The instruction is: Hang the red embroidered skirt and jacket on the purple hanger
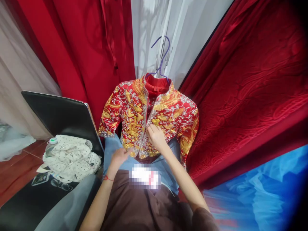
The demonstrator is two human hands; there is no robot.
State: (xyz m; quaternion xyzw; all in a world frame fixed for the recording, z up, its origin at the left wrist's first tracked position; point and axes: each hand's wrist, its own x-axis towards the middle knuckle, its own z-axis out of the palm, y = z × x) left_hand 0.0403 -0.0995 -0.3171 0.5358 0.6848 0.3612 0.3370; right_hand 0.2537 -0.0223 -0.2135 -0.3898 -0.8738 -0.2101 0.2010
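A red jacket (134, 118) with gold and silver embroidery hangs on a purple wire hanger (166, 54), its lower part over my lap. Its front edges are apart near the collar and close together lower down. My right hand (156, 136) has its fingers closed at the front edge, about halfway down; what they pinch is too small to make out. Near the lower left hem, my left hand (120, 157) has its fingers bent together around something small and dark that I cannot identify.
On a black chair (64, 118) at the left lie a white dotted cloth (69, 157), glasses (61, 185) and a phone-like item (40, 178). Red curtains (250, 96) stand on both sides. Blue tulle (260, 195) spreads at the lower right.
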